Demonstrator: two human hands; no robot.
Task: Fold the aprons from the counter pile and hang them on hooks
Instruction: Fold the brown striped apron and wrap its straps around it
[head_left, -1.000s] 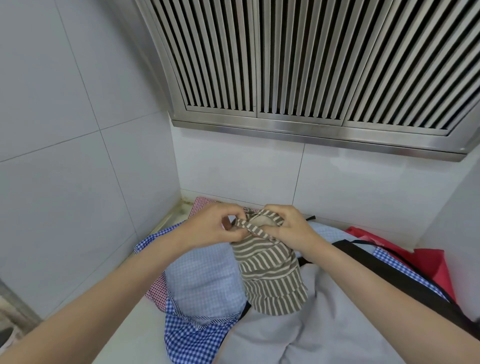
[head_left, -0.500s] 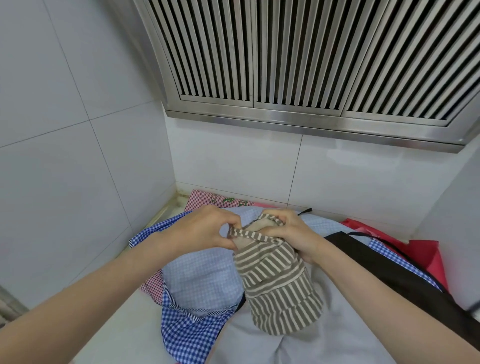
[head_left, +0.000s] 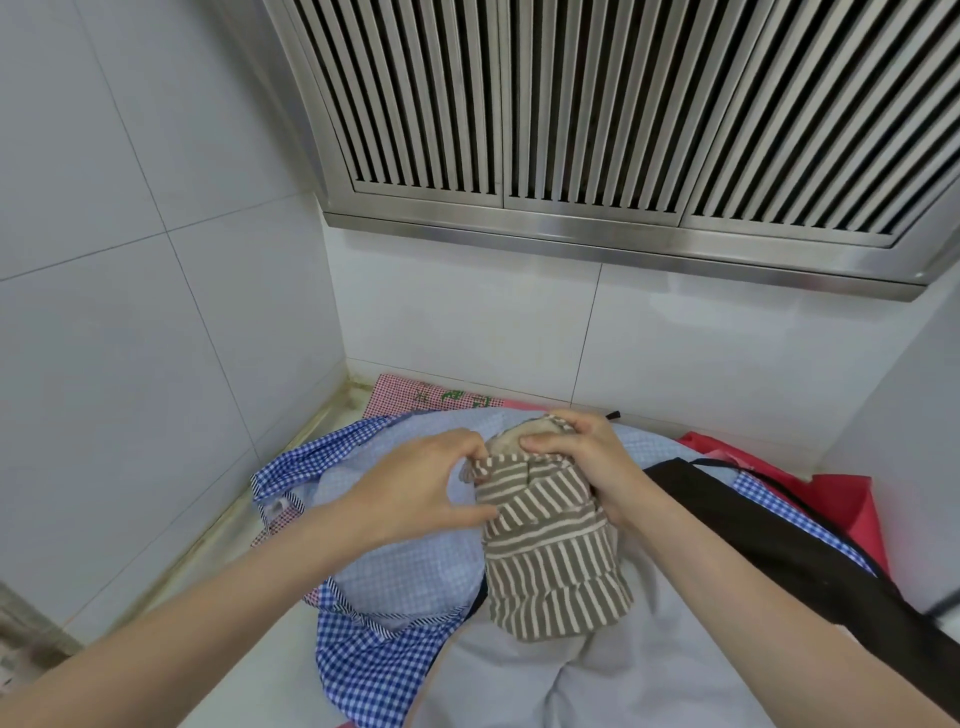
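Observation:
A brown-and-white striped apron (head_left: 550, 561), folded into a thick bundle, lies on top of the pile of aprons on the counter. My left hand (head_left: 415, 493) grips the bundle's upper left edge. The upper right end is under my right hand (head_left: 587, 457), thumb and fingers pinching the fabric. Beneath it lie a light blue checked apron (head_left: 405, 561), a blue gingham apron (head_left: 374, 670), a grey apron (head_left: 597, 686) and a black apron (head_left: 769, 545). No hook is in view.
A steel slatted vent hood (head_left: 597, 130) hangs over the counter. White tiled walls (head_left: 130, 312) close the corner at left, back and right. A red-checked cloth (head_left: 415, 397) and a red apron (head_left: 841, 499) lie at the back of the pile.
Both hands have lowered the striped bundle onto the pile, and the strap end they held up between them is now pressed down onto its top.

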